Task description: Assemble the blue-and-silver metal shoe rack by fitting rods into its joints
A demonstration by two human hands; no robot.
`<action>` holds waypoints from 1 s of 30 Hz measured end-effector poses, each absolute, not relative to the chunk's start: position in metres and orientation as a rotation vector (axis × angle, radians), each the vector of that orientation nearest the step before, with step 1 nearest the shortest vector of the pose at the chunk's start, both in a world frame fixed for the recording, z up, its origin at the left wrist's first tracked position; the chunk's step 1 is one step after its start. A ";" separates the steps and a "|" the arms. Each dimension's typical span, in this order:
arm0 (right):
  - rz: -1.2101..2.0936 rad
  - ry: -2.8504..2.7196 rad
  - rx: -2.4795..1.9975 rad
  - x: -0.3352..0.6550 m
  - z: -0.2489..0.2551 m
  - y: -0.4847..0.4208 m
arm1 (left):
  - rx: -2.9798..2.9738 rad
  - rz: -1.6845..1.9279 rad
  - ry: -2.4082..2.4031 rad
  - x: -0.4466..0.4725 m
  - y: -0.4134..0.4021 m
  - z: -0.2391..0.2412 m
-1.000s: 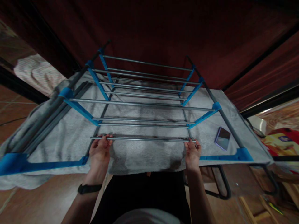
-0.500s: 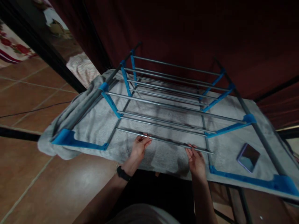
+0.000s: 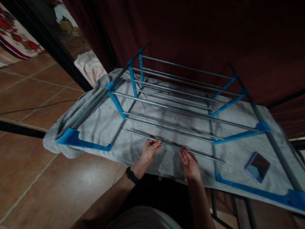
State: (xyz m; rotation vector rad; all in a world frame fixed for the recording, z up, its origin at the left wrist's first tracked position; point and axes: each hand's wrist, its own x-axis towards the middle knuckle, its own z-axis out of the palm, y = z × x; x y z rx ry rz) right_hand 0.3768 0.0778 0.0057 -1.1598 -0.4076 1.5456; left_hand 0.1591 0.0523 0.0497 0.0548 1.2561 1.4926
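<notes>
A thin grey metal rod (image 3: 202, 154) runs crosswise in front of me, held at its middle by both hands. My left hand (image 3: 150, 150) pinches it left of centre, and a dark band circles that wrist. My right hand (image 3: 190, 161) has its fingertips closed on the rod a little to the right. Beyond the rod lies a rack frame (image 3: 176, 110) of grey tubes and blue plastic brackets, with several crossbars fitted between its sides. At the near corners are a blue end piece on the left (image 3: 83, 143) and another on the right (image 3: 252, 187).
The rack rests on a grey blanket (image 3: 102, 127) spread over a raised surface. A phone (image 3: 257, 167) lies at the right. Dark red curtain (image 3: 190, 28) hangs behind, dark posts stand at the sides, and a cable (image 3: 40, 108) crosses the tiled floor at left.
My right hand has slid left along the rod, closer to my left hand. The rod's left end has shifted away from the left side tube. The camera view has moved slightly.
</notes>
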 end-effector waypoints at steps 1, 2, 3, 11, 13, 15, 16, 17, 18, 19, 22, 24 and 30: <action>1.542 -0.412 -1.159 0.373 0.006 0.078 | 0.061 1.487 1.252 0.159 0.052 0.049; 1.536 -0.416 -1.157 0.370 0.006 0.078 | 0.066 1.482 1.247 0.159 0.052 0.049; 1.529 -0.416 -1.157 0.368 0.006 0.078 | 0.070 1.479 1.243 0.159 0.052 0.049; 1.508 -0.378 -1.156 0.363 0.007 0.077 | 0.071 1.478 1.237 0.159 0.055 0.044; 1.500 -0.402 -1.154 0.363 0.006 0.076 | 0.070 1.475 1.237 0.160 0.054 0.044; 1.498 -0.429 -1.158 0.363 0.006 0.075 | 0.071 1.477 1.234 0.160 0.054 0.044; 1.497 -0.436 -1.158 0.363 0.005 0.075 | 0.072 1.480 1.233 0.160 0.053 0.044; 1.494 -0.439 -1.157 0.363 0.006 0.074 | 0.072 1.482 1.233 0.160 0.053 0.045; 1.494 -0.439 -1.152 0.364 0.006 0.074 | 0.075 1.482 1.233 0.160 0.052 0.045; 1.496 -0.437 -1.148 0.364 0.006 0.074 | 0.079 1.480 1.233 0.160 0.052 0.045; 1.508 -0.428 -1.147 0.364 0.008 0.075 | 0.092 1.474 1.229 0.160 0.051 0.046; 1.513 -0.426 -1.151 0.364 0.008 0.075 | 0.101 1.479 1.223 0.160 0.051 0.046; 1.489 -0.440 -1.154 0.363 0.005 0.076 | 0.133 1.501 1.206 0.160 0.050 0.048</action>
